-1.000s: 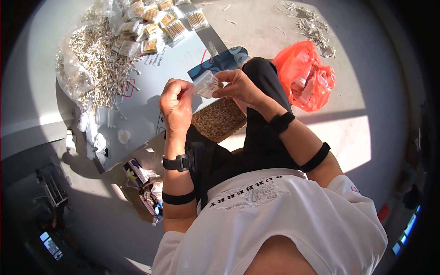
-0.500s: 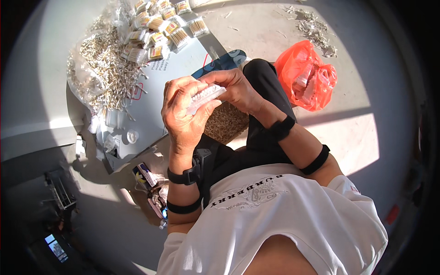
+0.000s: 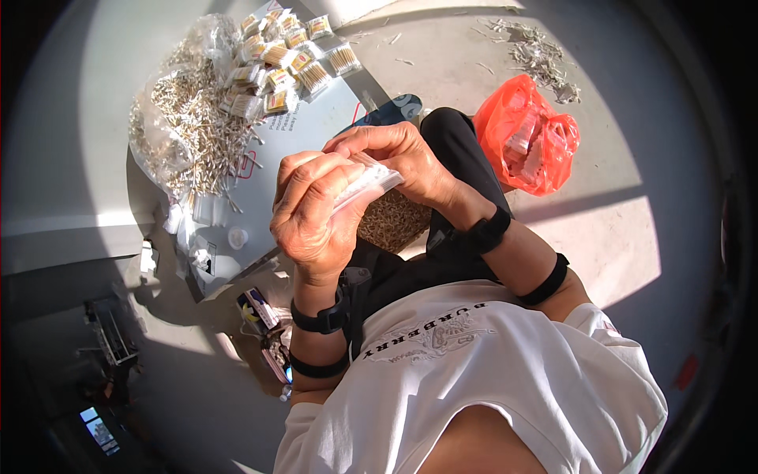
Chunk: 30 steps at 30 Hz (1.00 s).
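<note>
Both hands meet in front of the chest on a small clear plastic packet (image 3: 365, 183): the left hand (image 3: 316, 215) has its fingers curled around the packet's lower end with the thumb pressed on top, and the right hand (image 3: 399, 158) pinches the upper end between thumb and bent fingers, so each hand is closed tightly on it. The packet is slim, see-through and slightly tilted, held up above the lap and touching nothing else. Just beneath the hands, on the person's lap, sits a brown heap of small pale sticks (image 3: 392, 220), partly hidden by the fingers. Beyond the hands lies a grey-blue flat sheet (image 3: 308, 130) with a little red marking near its left edge, and a dark blue object (image 3: 392, 110) pokes out at its near right edge. On the far end of the sheet is a cluster of filled little packets (image 3: 284, 54), squarish, clear, each showing a bundle of tan sticks with pale tips. Left of them a big loose pile of pale sticks (image 3: 193, 118) spreads over clear plastic wrap. Well to the right, on the concrete floor, an orange plastic bag (image 3: 527, 134) sits crumpled and open, with a scatter of pale scraps (image 3: 537, 55) beyond it. Near the left elbow, small colourful wrappers (image 3: 260, 312) lie in shadow.
</note>
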{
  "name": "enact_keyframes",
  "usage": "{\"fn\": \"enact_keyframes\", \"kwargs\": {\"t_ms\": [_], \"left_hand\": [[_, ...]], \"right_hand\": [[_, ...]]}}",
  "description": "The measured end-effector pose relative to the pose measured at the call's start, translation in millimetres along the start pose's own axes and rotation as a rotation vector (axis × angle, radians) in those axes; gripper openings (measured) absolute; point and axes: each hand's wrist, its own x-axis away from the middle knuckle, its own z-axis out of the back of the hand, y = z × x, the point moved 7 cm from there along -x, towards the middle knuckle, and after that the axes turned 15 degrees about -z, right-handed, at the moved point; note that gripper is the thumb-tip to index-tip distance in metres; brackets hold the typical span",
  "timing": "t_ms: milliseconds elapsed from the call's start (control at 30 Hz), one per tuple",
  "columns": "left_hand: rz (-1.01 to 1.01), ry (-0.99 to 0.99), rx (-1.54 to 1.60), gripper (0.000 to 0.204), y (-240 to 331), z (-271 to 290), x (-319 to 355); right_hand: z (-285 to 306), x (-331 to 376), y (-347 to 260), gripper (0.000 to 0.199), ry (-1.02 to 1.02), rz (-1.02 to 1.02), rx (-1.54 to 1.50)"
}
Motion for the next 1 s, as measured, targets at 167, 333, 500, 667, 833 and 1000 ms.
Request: {"fn": "enact_keyframes", "kwargs": {"t_ms": [167,333,500,667,833,1000], "left_hand": [[0.027,-0.006,0.080,0.037,3.4,1.0,-7.4],[0.075,0.014,0.124,0.038,5.9,3.8,-10.9],[0.008,-0.017,0.143,0.037,8.2,5.0,-11.1],[0.018,-0.030,0.137,0.035,7.1,7.9,-9.8],[0.344,0.020,0.166,0.026,-15.8,21.2,3.9],[0.632,0.356,0.396,0.013,-49.6,26.4,46.1]], "right_hand": [[-0.8,3.8,-2.1,0.023,0.000,-0.007,-0.041],[-9.5,5.2,-9.5,0.024,-0.008,-0.032,-0.021],[-13.2,6.9,-15.1,0.023,-0.006,0.000,0.002],[-18.9,8.6,-15.8,0.024,0.003,-0.040,0.108],[-7.6,12.4,-12.0,0.024,0.022,-0.195,0.145],[-5.9,14.0,-18.0,0.026,0.189,-0.150,0.159]]}}
